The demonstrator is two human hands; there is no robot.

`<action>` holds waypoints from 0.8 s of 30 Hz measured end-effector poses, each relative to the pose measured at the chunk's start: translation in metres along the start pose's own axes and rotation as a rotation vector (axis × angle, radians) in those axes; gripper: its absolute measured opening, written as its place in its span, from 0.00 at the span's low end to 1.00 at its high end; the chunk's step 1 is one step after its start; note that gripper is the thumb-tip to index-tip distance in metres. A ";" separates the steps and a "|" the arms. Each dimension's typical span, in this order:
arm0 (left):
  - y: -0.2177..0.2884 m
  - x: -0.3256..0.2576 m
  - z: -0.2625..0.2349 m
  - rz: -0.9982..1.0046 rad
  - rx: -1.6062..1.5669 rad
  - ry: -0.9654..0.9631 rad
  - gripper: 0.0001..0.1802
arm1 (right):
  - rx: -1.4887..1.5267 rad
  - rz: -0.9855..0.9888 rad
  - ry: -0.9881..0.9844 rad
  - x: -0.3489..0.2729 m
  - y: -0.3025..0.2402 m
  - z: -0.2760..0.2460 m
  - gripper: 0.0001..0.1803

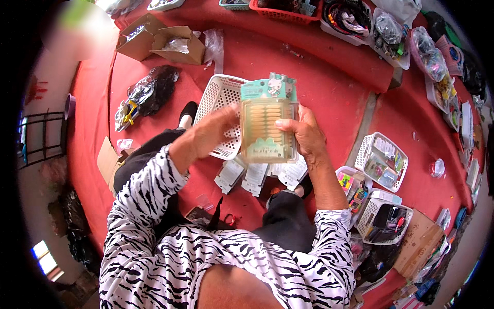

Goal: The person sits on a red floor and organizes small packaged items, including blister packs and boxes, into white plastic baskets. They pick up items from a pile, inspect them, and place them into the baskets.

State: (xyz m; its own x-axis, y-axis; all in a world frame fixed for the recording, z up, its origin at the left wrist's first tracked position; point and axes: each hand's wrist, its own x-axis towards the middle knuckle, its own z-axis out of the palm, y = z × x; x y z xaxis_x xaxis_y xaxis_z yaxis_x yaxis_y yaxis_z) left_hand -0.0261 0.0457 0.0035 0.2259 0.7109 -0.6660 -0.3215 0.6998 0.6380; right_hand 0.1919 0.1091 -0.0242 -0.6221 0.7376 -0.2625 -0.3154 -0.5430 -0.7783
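Observation:
Both of my hands hold up a clear plastic packet (267, 121) with a mint-green card header and rows of pale yellow sticks inside. My left hand (213, 129) grips its left edge, and my right hand (304, 131) grips its right edge with the thumb across the front. Behind the packet, a white perforated basket (218, 100) lies on the red cloth. Several small white carded packs (256, 177) lie below the packet, near my knees.
An open cardboard box (154, 44) and a black plastic bag (152, 92) sit at the upper left. White baskets of small goods (382, 162) stand at the right, one more (383, 221) lower down. Trays and bags of items line a raised red step at the top right.

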 end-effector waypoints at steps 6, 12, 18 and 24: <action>-0.041 0.007 0.012 -0.018 -0.307 -0.043 0.19 | -0.614 0.167 0.100 0.015 0.016 -0.011 0.21; -0.044 0.012 -0.007 0.039 -0.367 0.055 0.17 | -1.242 -0.551 -0.312 -0.006 0.007 0.027 0.34; -0.034 0.003 -0.005 0.027 -0.289 0.057 0.20 | -0.816 -0.468 0.510 0.005 -0.021 -0.031 0.21; -0.003 -0.007 -0.006 0.192 0.192 -0.022 0.20 | -0.357 0.081 -0.106 0.024 0.005 0.017 0.22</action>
State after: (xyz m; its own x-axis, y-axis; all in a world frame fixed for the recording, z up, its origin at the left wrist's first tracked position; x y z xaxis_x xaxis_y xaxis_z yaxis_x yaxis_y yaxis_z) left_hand -0.0323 0.0383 0.0036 0.1982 0.8315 -0.5189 -0.1806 0.5513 0.8145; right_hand 0.1630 0.1170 -0.0244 -0.7113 0.6424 -0.2854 -0.0040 -0.4097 -0.9122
